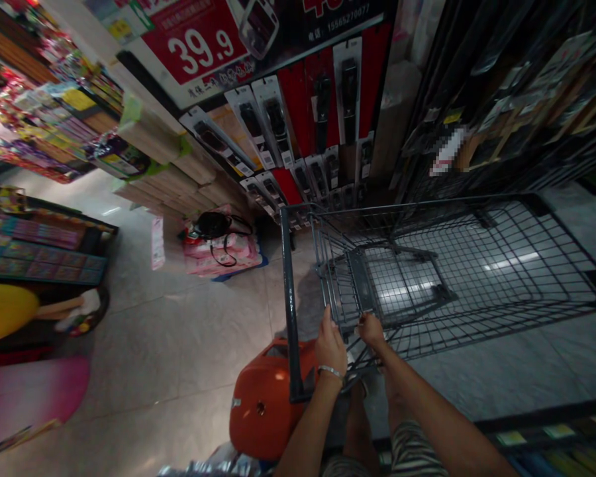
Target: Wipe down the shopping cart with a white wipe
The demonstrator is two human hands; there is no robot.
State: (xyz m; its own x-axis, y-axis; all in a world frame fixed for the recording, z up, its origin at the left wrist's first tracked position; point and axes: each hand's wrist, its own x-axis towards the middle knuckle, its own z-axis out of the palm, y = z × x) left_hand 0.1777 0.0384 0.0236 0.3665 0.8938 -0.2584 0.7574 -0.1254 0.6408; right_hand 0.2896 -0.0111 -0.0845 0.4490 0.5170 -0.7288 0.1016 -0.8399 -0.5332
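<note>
- Striped shorts (407, 450) and both forearms fill the bottom edge of the view, closest to the camera.
- Left hand (330, 344), with a pale wristband, is curled over the near end of the shopping cart (447, 265), fingers closed on the wire by the dark side rail.
- Right hand (371, 329) is closed on the same near end of the basket, just beside the left hand.
- Cart is a grey wire basket, standing on the floor directly ahead of the person; the basket itself carries no goods, and the floor shows through its mesh.
- Floor (179, 344) is pale glossy tile that reflects the ceiling lights.
- An orange rounded object (263, 404) sits low beside the cart's dark rail, touching or nearly touching it; its nature cannot be told.
- A black bag (213, 225) lies on a pink packaged stack (223, 255) on the floor ahead, near the cart's far corner.
- Beyond stands a display wall of carded items (298, 132) under a red price sign reading 39.9 (198, 46).
- Crowded shelves of coloured packets (40, 132) line the left side.
- A dark wire rack (501, 99) stands close against the cart's far right side.
</note>
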